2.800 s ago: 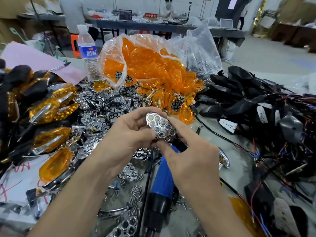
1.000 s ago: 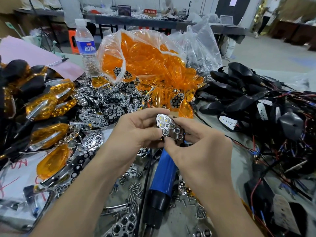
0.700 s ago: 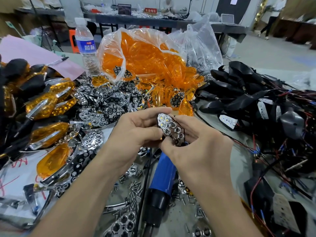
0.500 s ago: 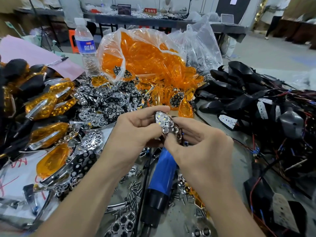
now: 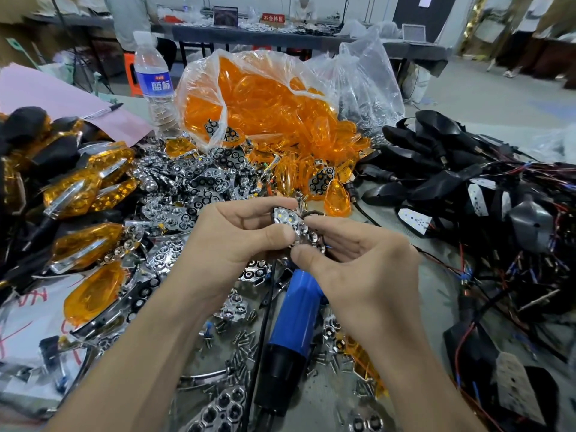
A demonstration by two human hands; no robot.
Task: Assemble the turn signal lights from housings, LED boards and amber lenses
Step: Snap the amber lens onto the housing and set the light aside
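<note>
Both hands hold one chrome reflector piece [image 5: 296, 227] with several LED cups above the table's middle. My left hand [image 5: 232, 236] pinches its left side with thumb on top. My right hand [image 5: 361, 263] grips its right and lower end; thin dark wires curl out behind it. The part under the reflector is hidden by my fingers. A clear bag of amber lenses [image 5: 265, 101] lies behind. Black housings with wires [image 5: 442, 179] are heaped at the right. Loose chrome reflectors [image 5: 199, 188] cover the centre left.
Finished amber-lensed lights [image 5: 81, 194] pile at the left. A blue and black power tool [image 5: 296, 332] lies below my hands among loose screws [image 5: 243, 341]. A water bottle [image 5: 154, 79] and pink paper [image 5: 59, 101] stand at the back left. People work at far tables.
The reflector piece has turned in my fingers from nearly face-up to tilted more edge-on. My left thumb has slid over its top. Both hands stay together at the same spot.
</note>
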